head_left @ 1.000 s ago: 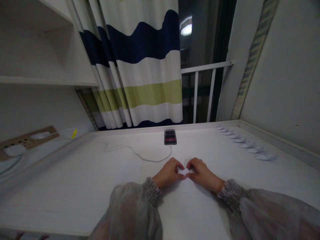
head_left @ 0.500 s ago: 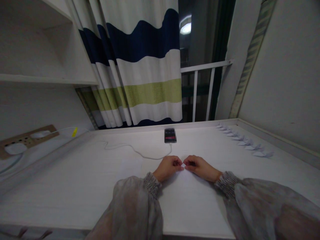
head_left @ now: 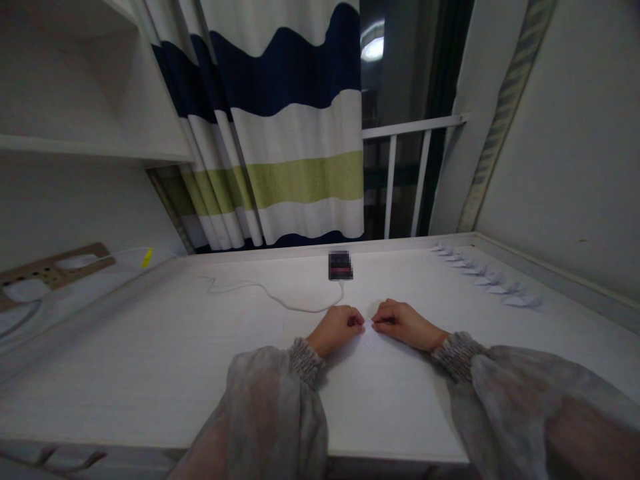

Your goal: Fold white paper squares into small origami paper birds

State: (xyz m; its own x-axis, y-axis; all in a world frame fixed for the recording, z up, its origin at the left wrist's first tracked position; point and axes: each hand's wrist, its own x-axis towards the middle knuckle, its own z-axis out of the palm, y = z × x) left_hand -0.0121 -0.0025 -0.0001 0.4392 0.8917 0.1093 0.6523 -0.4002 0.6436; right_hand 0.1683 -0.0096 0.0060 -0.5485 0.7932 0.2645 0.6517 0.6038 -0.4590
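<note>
My left hand (head_left: 336, 328) and my right hand (head_left: 403, 323) rest close together on the white desk (head_left: 200, 373), fingertips almost meeting. Both pinch the top of a small white piece of paper (head_left: 371, 337) that lies flat between them. The fingers of both hands are curled and pressed together on the paper. Loose grey sleeves cover both forearms to the wrists.
A small dark device (head_left: 340, 265) lies beyond the hands with a white cable (head_left: 260, 291) running left. A row of several small folded paper shapes (head_left: 485, 280) lines the desk's right side. A power strip (head_left: 45, 273) lies at the left; a striped curtain (head_left: 290, 147) hangs behind.
The hands have drawn closer together and slid a little farther from me, their fingertips now pinching the paper's top. The view has tilted slightly.
</note>
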